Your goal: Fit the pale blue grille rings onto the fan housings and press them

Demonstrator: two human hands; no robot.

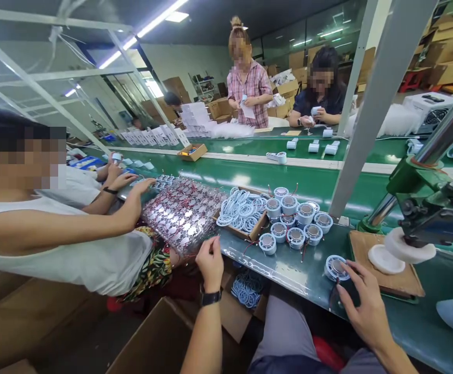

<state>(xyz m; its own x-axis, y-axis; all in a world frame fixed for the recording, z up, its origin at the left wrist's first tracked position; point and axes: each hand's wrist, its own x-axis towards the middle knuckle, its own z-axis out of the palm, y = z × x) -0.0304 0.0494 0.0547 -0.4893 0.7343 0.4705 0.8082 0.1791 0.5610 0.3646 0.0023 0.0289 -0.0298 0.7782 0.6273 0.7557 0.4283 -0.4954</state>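
Note:
My right hand [362, 301] is at a light-blue round fan part with a metal disc in its centre [335, 267], its index finger on the rim and its thumb at the near edge. That part rests on the bench by the press. Over the bench's front edge, left of centre, my left hand [210, 262] is raised with its fingertips drawn together; anything between them is too small to make out. Beyond it lies a cardboard tray of light-blue rings [244, 210]. Several similar round parts with red wires [289, 221] stand grouped, some stacked, right of the tray.
A press with a white round pad [409, 246] stands at right over a wooden board [398, 278]. Left of the tray lies a sheet of metallic pieces with wires [183, 213]. A co-worker's arm [94, 228] reaches in from the left. A grey post [378, 104] rises behind the bench.

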